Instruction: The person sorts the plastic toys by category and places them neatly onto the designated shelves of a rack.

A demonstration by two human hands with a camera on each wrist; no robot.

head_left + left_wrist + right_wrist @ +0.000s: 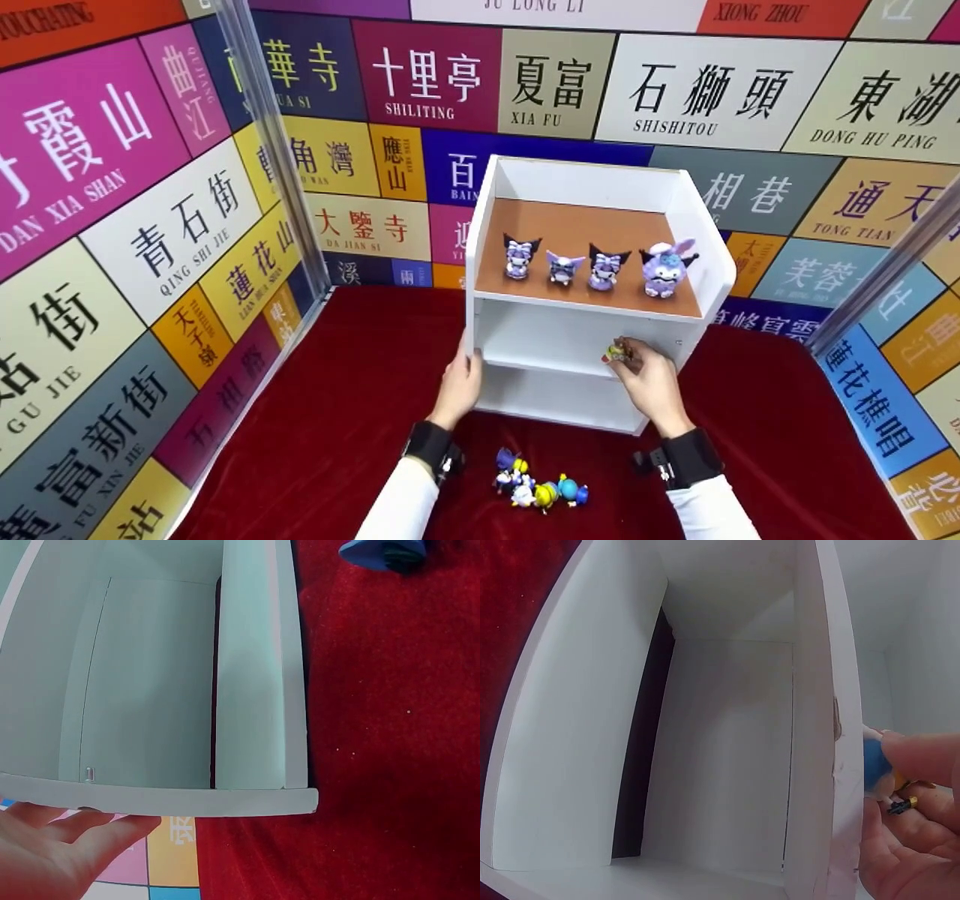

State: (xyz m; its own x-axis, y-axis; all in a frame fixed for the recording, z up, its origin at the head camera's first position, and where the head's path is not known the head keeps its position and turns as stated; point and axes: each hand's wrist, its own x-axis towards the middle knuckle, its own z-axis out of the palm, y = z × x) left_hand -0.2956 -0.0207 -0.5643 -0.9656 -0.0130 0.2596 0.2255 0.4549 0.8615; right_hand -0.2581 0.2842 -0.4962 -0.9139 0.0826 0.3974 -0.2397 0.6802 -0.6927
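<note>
My left hand [459, 381] rests against the outer left side of a white shelf unit [555, 330]; in the left wrist view its fingers [112, 836] lie along the outside of the panel. Between thumb and fingers, my right hand [651, 381] pinches a small toy figurine [616, 352] at the right of the middle compartment. The right wrist view shows blue and yellow parts of this figurine [876, 765], partly hidden by the hand and a shelf board. Several purple figurines [602, 268] with dark or purple ears stand in a row on the brown top board [585, 221].
On the dark red cloth [337, 390] in front of the unit lies a cluster of small figurines [546, 493], blue, yellow, white and purple. Walls with colourful printed name panels [547, 79] stand behind and at both sides. The lower compartment [555, 394] sits just above the cloth.
</note>
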